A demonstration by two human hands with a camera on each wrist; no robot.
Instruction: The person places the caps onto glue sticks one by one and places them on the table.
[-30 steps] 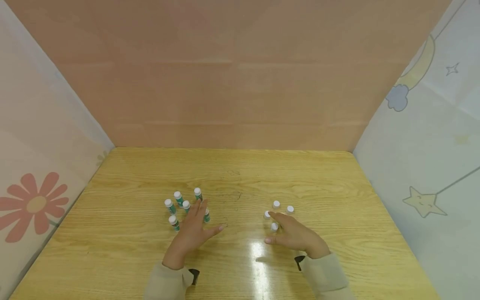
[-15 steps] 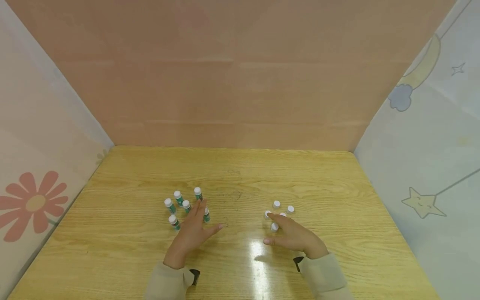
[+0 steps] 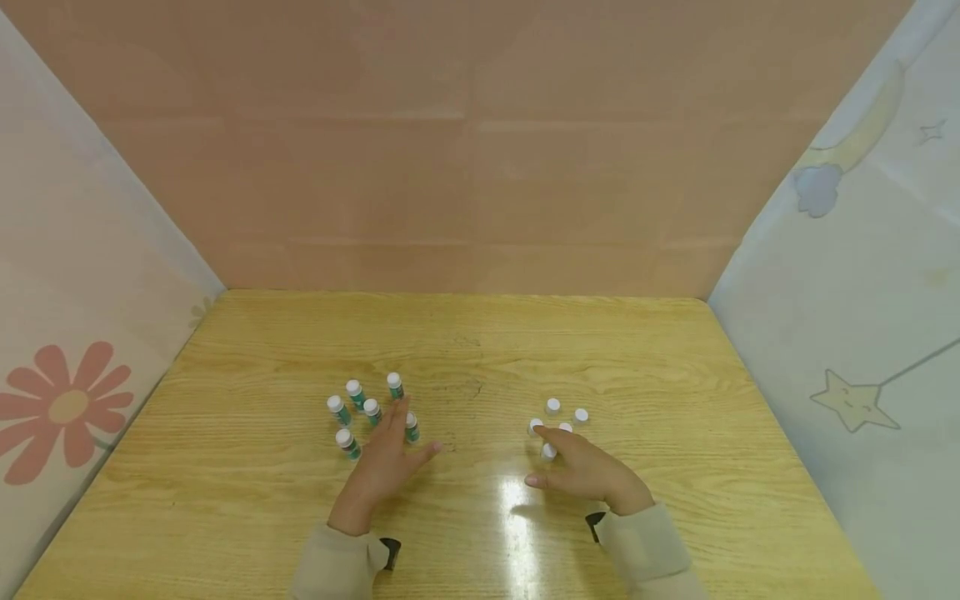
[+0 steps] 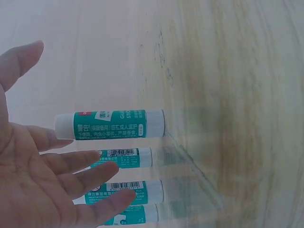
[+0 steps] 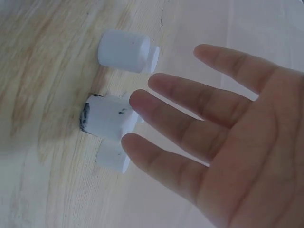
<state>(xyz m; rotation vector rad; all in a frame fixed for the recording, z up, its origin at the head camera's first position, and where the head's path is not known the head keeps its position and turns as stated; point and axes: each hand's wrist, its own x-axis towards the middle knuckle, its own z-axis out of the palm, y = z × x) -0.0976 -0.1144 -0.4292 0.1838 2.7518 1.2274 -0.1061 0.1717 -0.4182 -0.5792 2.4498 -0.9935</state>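
Several green glue sticks (image 4: 111, 124) with white caps stand upright in a group at the left of the table. My left hand (image 3: 381, 462) is spread at the near side of this group, fingers straight and thumb out, gripping nothing. To the right, several short white caps (image 3: 553, 406) stand close together; one cap (image 5: 105, 116) has dark smudges in the right wrist view. My right hand (image 3: 588, 471) hovers at the near right of them with fingers extended, overlapping part of the group in the head view. Its palm (image 5: 266, 156) holds nothing.
The wooden table (image 3: 480, 350) has dark scribble marks near its middle and a bright reflection in front. A plain back panel (image 3: 480, 167) rises behind it. Side walls (image 3: 67, 250) with flower, moon and star prints flank it.
Both hands stay nearly in place beside their groups; the left thumb has drawn slightly inward. The head view has shifted a little. Glue sticks and caps keep their arrangement.
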